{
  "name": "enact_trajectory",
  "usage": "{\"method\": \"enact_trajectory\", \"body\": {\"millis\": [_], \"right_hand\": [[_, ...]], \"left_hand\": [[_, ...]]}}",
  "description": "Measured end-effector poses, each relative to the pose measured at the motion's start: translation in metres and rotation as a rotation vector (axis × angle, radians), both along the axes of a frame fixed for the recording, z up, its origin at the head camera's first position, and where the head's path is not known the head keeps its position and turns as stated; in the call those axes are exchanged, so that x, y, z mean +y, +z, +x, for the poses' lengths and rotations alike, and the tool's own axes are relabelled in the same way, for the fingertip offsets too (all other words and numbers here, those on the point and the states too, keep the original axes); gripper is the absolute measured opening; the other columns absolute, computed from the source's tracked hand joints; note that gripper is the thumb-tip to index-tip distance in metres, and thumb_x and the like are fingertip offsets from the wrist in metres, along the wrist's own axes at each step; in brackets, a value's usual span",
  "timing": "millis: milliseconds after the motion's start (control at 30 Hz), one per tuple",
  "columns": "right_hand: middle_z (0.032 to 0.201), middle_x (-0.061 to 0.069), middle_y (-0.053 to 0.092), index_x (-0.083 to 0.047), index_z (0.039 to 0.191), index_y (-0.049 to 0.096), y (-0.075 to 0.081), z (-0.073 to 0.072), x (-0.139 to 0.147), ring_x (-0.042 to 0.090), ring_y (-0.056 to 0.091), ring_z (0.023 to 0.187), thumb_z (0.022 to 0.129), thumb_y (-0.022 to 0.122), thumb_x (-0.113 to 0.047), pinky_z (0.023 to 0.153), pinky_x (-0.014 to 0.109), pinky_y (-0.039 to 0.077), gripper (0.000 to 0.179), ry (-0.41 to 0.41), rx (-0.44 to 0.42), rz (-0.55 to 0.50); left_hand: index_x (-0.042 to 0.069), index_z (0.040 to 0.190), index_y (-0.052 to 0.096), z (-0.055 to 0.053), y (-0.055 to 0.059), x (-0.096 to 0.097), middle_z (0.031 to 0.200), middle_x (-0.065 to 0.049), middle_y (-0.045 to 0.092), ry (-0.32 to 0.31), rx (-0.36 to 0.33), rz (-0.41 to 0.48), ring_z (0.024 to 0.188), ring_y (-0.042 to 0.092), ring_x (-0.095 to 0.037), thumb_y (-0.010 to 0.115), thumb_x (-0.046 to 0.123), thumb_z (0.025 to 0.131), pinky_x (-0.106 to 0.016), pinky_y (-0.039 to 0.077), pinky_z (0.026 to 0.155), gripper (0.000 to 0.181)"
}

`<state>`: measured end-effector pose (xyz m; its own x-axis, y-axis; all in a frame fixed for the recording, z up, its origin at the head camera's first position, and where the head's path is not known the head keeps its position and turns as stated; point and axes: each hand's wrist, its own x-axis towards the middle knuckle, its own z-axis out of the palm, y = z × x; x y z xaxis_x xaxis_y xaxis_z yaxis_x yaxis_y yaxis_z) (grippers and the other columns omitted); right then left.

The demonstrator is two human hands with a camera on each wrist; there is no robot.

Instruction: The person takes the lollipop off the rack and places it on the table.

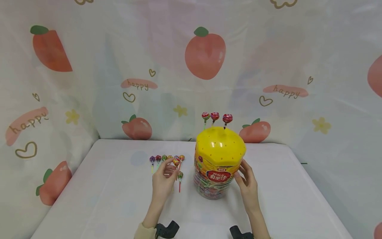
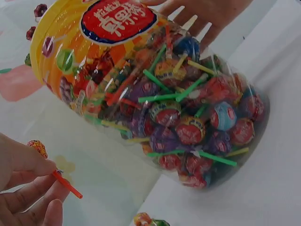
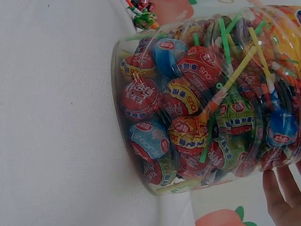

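My left hand (image 1: 163, 181) pinches a lollipop (image 2: 38, 149) by its red stick, in the air to the left of the jar. The wrapper on it is orange and yellow. A clear plastic jar (image 1: 209, 187) full of wrapped lollipops stands upright on the table, topped by a yellow lid (image 1: 221, 146) dotted with small holes. My right hand (image 1: 247, 182) rests its fingers against the jar's right side, just below the lid. Three red-wrapped lollipops (image 1: 215, 116) stand upright in the back of the lid.
Several loose lollipops (image 1: 158, 158) lie in a row on the white table (image 1: 113, 192), left of the jar. One green-topped lollipop (image 1: 180, 175) with a red stick lies nearer, between my left hand and the jar. A fruit-patterned cloth (image 1: 167, 99) hangs behind.
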<state>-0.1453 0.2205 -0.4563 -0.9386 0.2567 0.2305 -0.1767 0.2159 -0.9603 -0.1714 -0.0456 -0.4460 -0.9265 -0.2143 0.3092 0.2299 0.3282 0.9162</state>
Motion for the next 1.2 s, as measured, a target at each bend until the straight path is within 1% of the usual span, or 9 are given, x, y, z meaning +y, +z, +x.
{"method": "enact_trajectory", "body": {"millis": [100, 233, 300, 533, 800, 867, 1000, 1200], "right_hand": [[0.142, -0.010, 0.043, -0.019, 0.147, 0.034, 0.001, 0.000, -0.001, 0.000, 0.042, 0.125, 0.098, 0.050, -0.015, 0.095, 0.008, 0.036, 0.052, 0.001, -0.003, 0.004], [0.141, -0.012, 0.043, -0.018, 0.147, 0.034, 0.002, 0.000, -0.001, -0.001, 0.042, 0.125, 0.098, 0.050, -0.016, 0.095, 0.007, 0.036, 0.052, 0.001, -0.004, 0.007], [0.141, -0.012, 0.042, -0.017, 0.148, 0.034, 0.002, 0.000, -0.002, -0.001, 0.042, 0.125, 0.098, 0.051, -0.016, 0.095, 0.007, 0.036, 0.052, 0.001, -0.004, 0.007], [0.141, -0.011, 0.042, -0.017, 0.148, 0.034, 0.002, 0.000, -0.002, -0.002, 0.041, 0.124, 0.098, 0.051, -0.017, 0.095, 0.007, 0.036, 0.053, -0.001, -0.014, 0.007], [0.142, -0.010, 0.042, -0.019, 0.148, 0.034, 0.003, 0.000, -0.001, -0.001, 0.041, 0.124, 0.098, 0.051, -0.018, 0.095, 0.008, 0.035, 0.052, -0.005, -0.025, 0.003], [0.142, -0.011, 0.042, -0.019, 0.148, 0.034, 0.003, 0.000, -0.001, -0.001, 0.041, 0.125, 0.098, 0.051, -0.018, 0.095, 0.008, 0.035, 0.052, -0.003, -0.027, 0.002], [0.141, -0.012, 0.041, -0.019, 0.148, 0.034, 0.004, 0.001, -0.002, -0.001, 0.040, 0.125, 0.098, 0.050, -0.019, 0.095, 0.008, 0.035, 0.052, 0.000, -0.027, -0.001], [0.143, -0.010, 0.041, -0.019, 0.148, 0.033, 0.003, 0.000, -0.002, -0.001, 0.040, 0.125, 0.098, 0.050, -0.018, 0.095, 0.008, 0.035, 0.052, 0.002, -0.023, 0.001]], "left_hand": [[0.010, 0.116, 0.066, -0.004, -0.011, -0.006, 0.085, -0.007, 0.072, 0.026, -0.034, 0.006, 0.076, 0.068, -0.017, 0.072, 0.002, 0.081, -0.019, 0.051, 0.065, 0.036], [0.009, 0.117, 0.066, -0.007, -0.022, -0.012, 0.087, -0.010, 0.072, 0.044, -0.073, 0.025, 0.078, 0.068, -0.019, 0.072, 0.001, 0.081, -0.018, 0.051, 0.065, 0.038], [0.009, 0.118, 0.066, -0.008, -0.026, -0.015, 0.087, -0.011, 0.072, 0.055, -0.090, 0.025, 0.078, 0.067, -0.019, 0.072, 0.001, 0.081, -0.019, 0.051, 0.066, 0.038], [0.007, 0.117, 0.065, -0.008, -0.036, -0.022, 0.087, -0.011, 0.072, 0.104, -0.142, -0.019, 0.078, 0.068, -0.020, 0.070, 0.002, 0.081, -0.024, 0.054, 0.066, 0.036], [0.005, 0.116, 0.066, -0.011, -0.054, -0.028, 0.086, -0.012, 0.072, 0.126, -0.195, -0.048, 0.072, 0.067, -0.017, 0.071, 0.004, 0.082, -0.024, 0.050, 0.059, 0.034], [0.004, 0.115, 0.066, -0.012, -0.058, -0.030, 0.085, -0.012, 0.072, 0.133, -0.195, -0.062, 0.071, 0.067, -0.018, 0.071, 0.004, 0.081, -0.025, 0.050, 0.058, 0.034], [0.004, 0.114, 0.067, -0.014, -0.066, -0.032, 0.085, -0.012, 0.073, 0.150, -0.195, -0.091, 0.071, 0.068, -0.019, 0.072, 0.005, 0.080, -0.026, 0.050, 0.059, 0.034], [0.003, 0.115, 0.066, -0.015, -0.072, -0.035, 0.084, -0.012, 0.073, 0.158, -0.178, -0.108, 0.071, 0.069, -0.020, 0.072, 0.003, 0.079, -0.027, 0.051, 0.060, 0.037]]}}
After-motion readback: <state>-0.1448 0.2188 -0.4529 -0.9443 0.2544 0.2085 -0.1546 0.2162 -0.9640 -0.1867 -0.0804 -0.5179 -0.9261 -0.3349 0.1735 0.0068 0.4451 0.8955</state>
